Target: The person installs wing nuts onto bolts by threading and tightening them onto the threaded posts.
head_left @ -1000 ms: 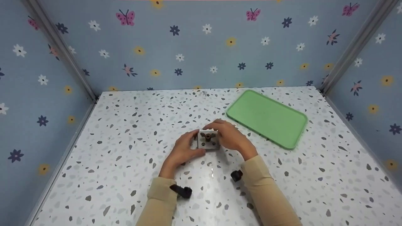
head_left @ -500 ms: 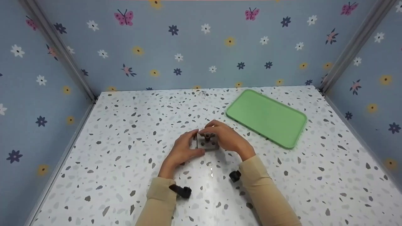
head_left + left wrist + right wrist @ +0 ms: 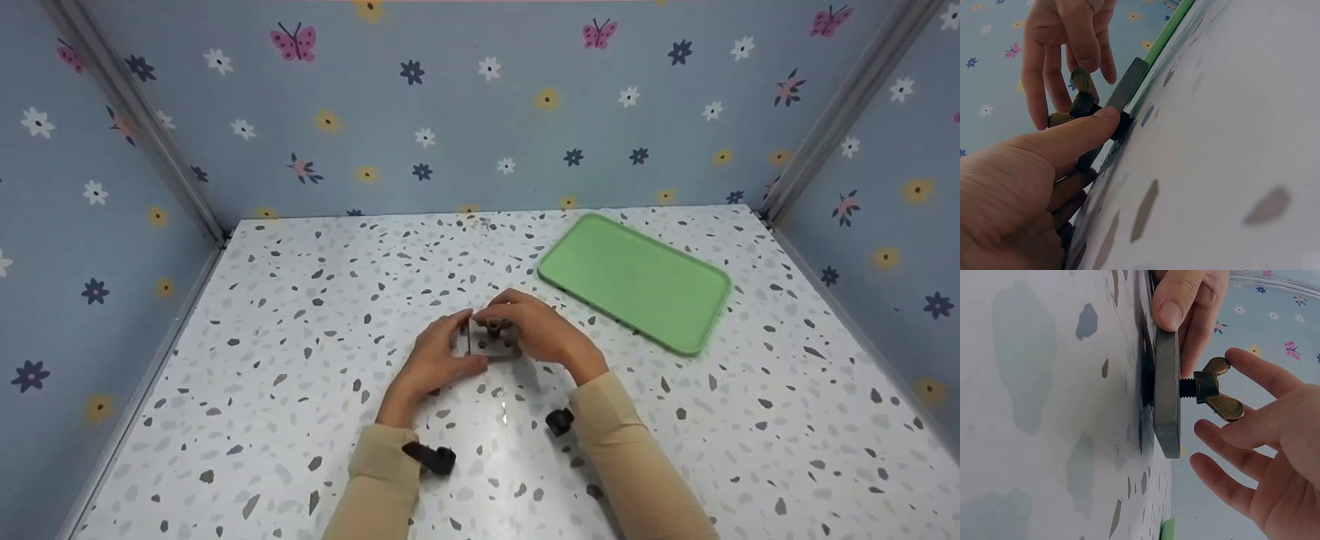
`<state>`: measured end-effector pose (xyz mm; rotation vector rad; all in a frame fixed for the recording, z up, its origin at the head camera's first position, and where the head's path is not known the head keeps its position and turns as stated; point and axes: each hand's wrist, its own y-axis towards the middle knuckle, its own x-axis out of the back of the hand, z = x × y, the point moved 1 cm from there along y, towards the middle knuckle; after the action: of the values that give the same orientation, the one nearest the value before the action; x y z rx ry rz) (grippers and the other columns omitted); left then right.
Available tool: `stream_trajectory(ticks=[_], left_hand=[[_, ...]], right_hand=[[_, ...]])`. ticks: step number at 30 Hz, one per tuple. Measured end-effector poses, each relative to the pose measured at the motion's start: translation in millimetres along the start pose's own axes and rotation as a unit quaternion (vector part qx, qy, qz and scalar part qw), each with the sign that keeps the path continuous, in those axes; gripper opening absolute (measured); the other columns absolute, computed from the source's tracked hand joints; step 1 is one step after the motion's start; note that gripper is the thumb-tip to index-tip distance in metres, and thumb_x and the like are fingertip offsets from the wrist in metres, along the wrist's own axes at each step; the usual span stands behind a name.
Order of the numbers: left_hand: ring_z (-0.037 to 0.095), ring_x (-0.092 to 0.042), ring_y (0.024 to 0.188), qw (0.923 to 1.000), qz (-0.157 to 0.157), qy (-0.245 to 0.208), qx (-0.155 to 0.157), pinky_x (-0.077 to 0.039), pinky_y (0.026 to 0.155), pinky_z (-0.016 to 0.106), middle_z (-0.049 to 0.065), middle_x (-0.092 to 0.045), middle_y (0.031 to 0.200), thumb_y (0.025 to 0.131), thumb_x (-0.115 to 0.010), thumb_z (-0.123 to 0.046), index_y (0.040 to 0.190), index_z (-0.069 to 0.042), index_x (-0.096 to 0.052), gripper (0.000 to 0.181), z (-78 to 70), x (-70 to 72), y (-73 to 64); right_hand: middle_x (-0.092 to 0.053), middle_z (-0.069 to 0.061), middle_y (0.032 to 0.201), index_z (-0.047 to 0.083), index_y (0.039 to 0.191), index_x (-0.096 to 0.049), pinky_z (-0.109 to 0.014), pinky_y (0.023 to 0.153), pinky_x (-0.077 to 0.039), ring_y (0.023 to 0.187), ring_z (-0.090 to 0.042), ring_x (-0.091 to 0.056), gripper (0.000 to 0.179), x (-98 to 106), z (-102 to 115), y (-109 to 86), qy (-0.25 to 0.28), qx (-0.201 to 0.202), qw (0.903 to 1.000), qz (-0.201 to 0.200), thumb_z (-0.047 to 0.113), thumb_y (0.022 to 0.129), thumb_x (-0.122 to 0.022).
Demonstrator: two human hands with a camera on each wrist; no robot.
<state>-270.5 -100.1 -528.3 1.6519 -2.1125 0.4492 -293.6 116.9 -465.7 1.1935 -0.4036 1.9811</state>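
A small grey metal plate [image 3: 501, 349] with several holes is held just over the tabletop by my left hand [image 3: 433, 355], thumb at its near edge and fingers at the far one. Through the plate runs a dark threaded bolt [image 3: 1188, 388]. A brass-coloured wing nut [image 3: 1207, 389] sits on that bolt, with a stretch of bare thread between it and the plate. My right hand [image 3: 546, 328] has its index fingertip at one wing and its thumb at the other, pinching the nut. Its other fingers are spread. From above, the right fingers partly hide the nut.
A light green tray [image 3: 637, 281] lies angled on the speckled white table [image 3: 337, 300], beyond my right hand. Blue flowered panels [image 3: 465, 97] enclose the back and both sides. Black wrist straps [image 3: 435, 456] sit at both cuffs.
My right fingers have moved left from beside the plate onto the wing nut, covering part of it. The left hand and plate stay in place.
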Motion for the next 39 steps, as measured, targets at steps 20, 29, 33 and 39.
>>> stream_trajectory(ticks=[20,29,33,39], left_hand=[[0.034,-0.036,0.154,1.0000,-0.002,-0.001,0.008,-0.025,0.128,0.058,0.006,-0.046,0.165,0.081,-0.091,-0.031,0.163,-0.021,-0.044,0.094,0.0,0.6,0.6],[0.032,-0.037,0.154,0.9999,0.001,-0.009,0.012,-0.025,0.128,0.057,0.006,-0.046,0.165,0.081,-0.091,-0.031,0.163,-0.022,-0.043,0.095,1.9,-1.2,0.8],[0.034,-0.036,0.154,0.9998,0.001,-0.017,-0.003,-0.024,0.129,0.056,0.009,-0.046,0.164,0.082,-0.090,-0.031,0.163,-0.017,-0.043,0.095,0.3,-1.3,1.0],[0.034,-0.035,0.155,0.9999,0.002,-0.013,0.009,-0.023,0.129,0.057,0.008,-0.044,0.166,0.081,-0.091,-0.031,0.164,-0.019,-0.043,0.096,-0.8,-1.0,-0.6]], right_hand=[[-0.066,-0.010,0.135,0.012,0.147,-0.064,-0.041,0.115,-0.049,0.127,-0.026,-0.062,0.053,2.4,-1.5,0.6,-0.032,0.002,0.9995,-0.003,-0.010,0.099,-0.059],[-0.064,-0.009,0.135,0.013,0.148,-0.063,-0.043,0.113,-0.051,0.126,-0.026,-0.061,0.049,3.8,-1.9,-1.4,-0.036,-0.011,0.9993,-0.003,-0.001,0.100,-0.066],[-0.064,-0.009,0.134,0.014,0.147,-0.064,-0.042,0.112,-0.051,0.125,-0.025,-0.061,0.050,4.3,-3.0,-2.3,-0.035,-0.024,0.9991,-0.009,0.001,0.100,-0.068],[-0.063,-0.008,0.136,0.016,0.148,-0.064,-0.042,0.112,-0.051,0.125,-0.025,-0.061,0.050,2.9,-4.2,-2.6,-0.021,-0.030,0.9993,-0.011,0.004,0.100,-0.069]])
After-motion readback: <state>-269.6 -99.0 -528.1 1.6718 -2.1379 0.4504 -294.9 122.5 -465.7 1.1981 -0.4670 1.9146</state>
